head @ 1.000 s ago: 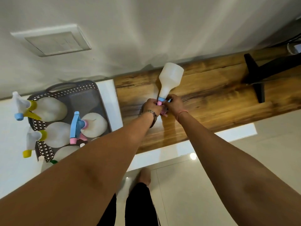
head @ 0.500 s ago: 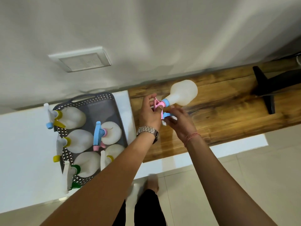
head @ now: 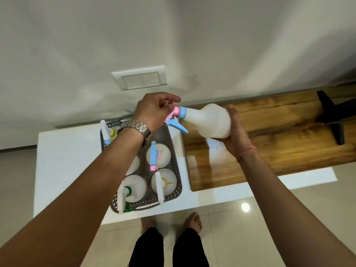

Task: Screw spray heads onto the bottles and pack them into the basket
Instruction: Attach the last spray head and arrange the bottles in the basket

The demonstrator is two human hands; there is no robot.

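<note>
I hold a white bottle on its side in the air, above the seam between white counter and wooden board. My right hand cups its base. My left hand grips the pink and blue spray head on its neck, the blue trigger pointing down. Below my left arm the grey perforated basket holds several white bottles with spray heads: one pink and blue, one with a yellow collar, one with a green collar. My forearm hides part of the basket.
The basket stands on a white counter. A wooden board lies to its right, with a black stand at its far end. A wall with a switch plate is behind. My feet are on the tiled floor.
The bottle has been lifted off the wooden board and carried left toward the basket. My right hand moved from the neck to the base. The view shifted so the basket sits near centre.
</note>
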